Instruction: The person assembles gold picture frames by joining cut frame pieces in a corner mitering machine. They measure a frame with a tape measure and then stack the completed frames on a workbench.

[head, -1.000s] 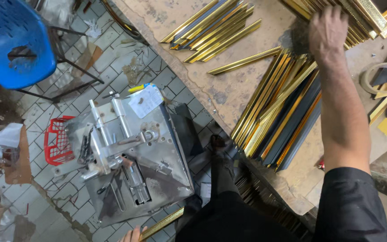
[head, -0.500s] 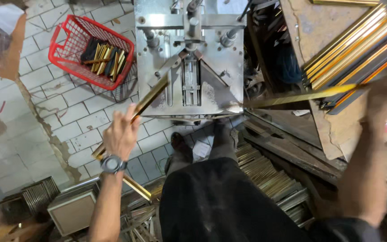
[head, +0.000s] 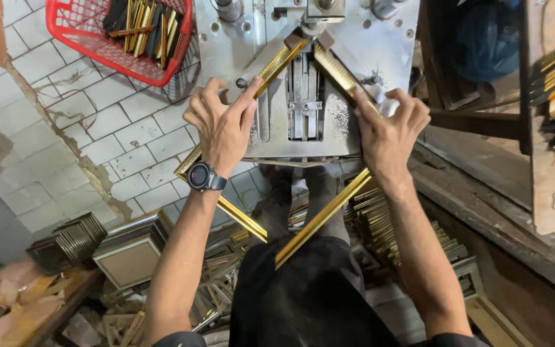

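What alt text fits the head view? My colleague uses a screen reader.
Two hands, left hand and right hand, press two gold moulding strips into a V on a metal joining machine; a red basket of offcuts sits nearby.

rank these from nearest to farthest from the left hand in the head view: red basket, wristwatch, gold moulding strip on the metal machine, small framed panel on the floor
1. Gold moulding strip: under the left hand, pressed on the metal machine.
2. Wristwatch: on that wrist, just below the hand.
3. Red basket: up and to the left, on the tiled floor.
4. Small framed panel: lower left, among stacked frames.
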